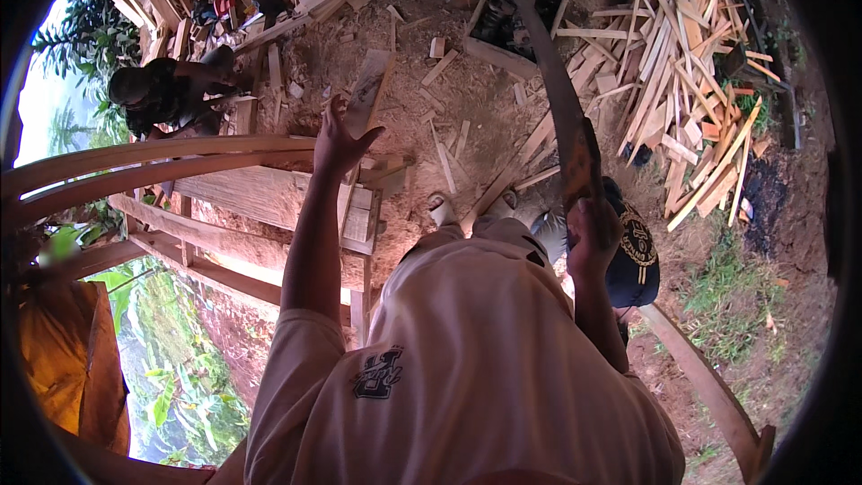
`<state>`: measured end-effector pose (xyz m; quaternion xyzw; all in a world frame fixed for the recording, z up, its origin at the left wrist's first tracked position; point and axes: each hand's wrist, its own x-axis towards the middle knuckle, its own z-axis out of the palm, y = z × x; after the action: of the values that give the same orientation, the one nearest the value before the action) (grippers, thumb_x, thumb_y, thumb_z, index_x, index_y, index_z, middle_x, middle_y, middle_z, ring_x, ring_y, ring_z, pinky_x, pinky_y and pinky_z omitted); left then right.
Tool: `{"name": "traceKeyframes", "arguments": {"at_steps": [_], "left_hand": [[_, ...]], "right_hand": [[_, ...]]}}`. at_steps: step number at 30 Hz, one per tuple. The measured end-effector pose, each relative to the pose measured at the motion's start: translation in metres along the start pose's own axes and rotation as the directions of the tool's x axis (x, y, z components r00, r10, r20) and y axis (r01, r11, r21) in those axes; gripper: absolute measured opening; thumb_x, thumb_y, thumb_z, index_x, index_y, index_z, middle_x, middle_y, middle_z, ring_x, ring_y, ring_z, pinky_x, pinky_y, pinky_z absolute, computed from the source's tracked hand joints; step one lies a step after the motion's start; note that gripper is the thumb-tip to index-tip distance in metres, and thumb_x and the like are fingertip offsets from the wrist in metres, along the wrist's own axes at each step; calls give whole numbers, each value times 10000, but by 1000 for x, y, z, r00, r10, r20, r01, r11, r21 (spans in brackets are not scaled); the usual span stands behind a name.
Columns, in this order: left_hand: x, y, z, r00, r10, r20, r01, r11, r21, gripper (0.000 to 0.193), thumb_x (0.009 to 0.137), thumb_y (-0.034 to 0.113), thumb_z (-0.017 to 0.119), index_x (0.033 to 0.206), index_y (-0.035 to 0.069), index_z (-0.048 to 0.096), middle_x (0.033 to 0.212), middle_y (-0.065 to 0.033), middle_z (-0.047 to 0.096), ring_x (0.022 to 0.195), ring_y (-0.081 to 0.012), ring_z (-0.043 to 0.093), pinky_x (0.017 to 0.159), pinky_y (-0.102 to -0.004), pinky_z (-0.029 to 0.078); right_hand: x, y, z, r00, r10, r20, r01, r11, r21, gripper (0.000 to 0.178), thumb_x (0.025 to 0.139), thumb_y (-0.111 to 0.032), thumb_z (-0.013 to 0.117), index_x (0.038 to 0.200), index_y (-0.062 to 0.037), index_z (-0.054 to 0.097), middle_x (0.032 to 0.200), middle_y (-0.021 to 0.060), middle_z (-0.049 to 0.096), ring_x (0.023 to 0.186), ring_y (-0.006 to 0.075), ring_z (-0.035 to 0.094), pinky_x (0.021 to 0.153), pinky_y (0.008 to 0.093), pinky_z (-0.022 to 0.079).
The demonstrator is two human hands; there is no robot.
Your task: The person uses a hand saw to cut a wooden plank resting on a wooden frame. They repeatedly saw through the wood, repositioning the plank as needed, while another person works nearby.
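Logging remotely, I get the right hand [593, 235] closed around a long dark board [558, 94], just beside a co-worker's dark cap [634, 259], likely clasped that way to steady its length. I tag the left hand [341, 142] as empty, fingers spread, near the ends of curved-looking beams [180, 154], maybe raised for balance, contact unclear. Farther off, I note offcuts [678, 63] heaped, seemingly dumped aside as scrap.

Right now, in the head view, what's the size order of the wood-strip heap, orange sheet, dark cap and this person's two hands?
By apparent size, largest first:
1. Wood-strip heap
2. Orange sheet
3. Dark cap
4. Left hand and right hand: too alike to rank.
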<state>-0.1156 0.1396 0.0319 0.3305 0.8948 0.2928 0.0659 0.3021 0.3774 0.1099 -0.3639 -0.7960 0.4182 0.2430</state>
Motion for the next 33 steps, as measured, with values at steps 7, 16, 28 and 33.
{"name": "traceKeyframes", "arguments": {"at_steps": [7, 16, 28, 33], "left_hand": [[16, -38, 21, 957, -180, 226, 188, 982, -13, 680, 829, 421, 798, 1278, 27, 473, 1135, -289, 670, 1081, -494, 646, 869, -541, 539], [12, -30, 19, 980, -122, 159, 120, 993, 21, 603, 851, 400, 769, 1225, 14, 496, 1123, -294, 678, 1055, -492, 657, 869, -540, 540], [13, -27, 24, 971, -186, 152, 171, 980, 103, 547, 863, 404, 767, 1164, 30, 505, 1092, -277, 676, 1024, -495, 652, 848, -553, 535], [13, -30, 25, 976, -157, 150, 150, 987, 60, 554, 865, 401, 763, 1175, 31, 492, 1107, -273, 667, 1025, -493, 646, 849, -561, 530]], "right_hand": [[-19, 25, -12, 996, 82, -22, -84, 992, -95, 368, 904, -58, 641, 1271, -42, 660, 1247, 217, 670, 1071, 435, 654, 906, 523, 514], [-30, 15, -1, 984, 160, -84, -148, 980, 131, 334, 914, -37, 648, 1246, -10, 647, 1225, 229, 669, 991, 425, 665, 851, 484, 535], [-13, -50, 15, 965, 223, -135, -181, 947, 266, 245, 978, -172, 635, 811, 4, 603, 648, 13, 494, 580, 96, 459, 520, 308, 333], [-27, -42, 17, 964, 247, -100, -215, 942, 258, 247, 980, -195, 649, 817, -13, 614, 653, 11, 519, 581, 73, 464, 518, 284, 340]]}}
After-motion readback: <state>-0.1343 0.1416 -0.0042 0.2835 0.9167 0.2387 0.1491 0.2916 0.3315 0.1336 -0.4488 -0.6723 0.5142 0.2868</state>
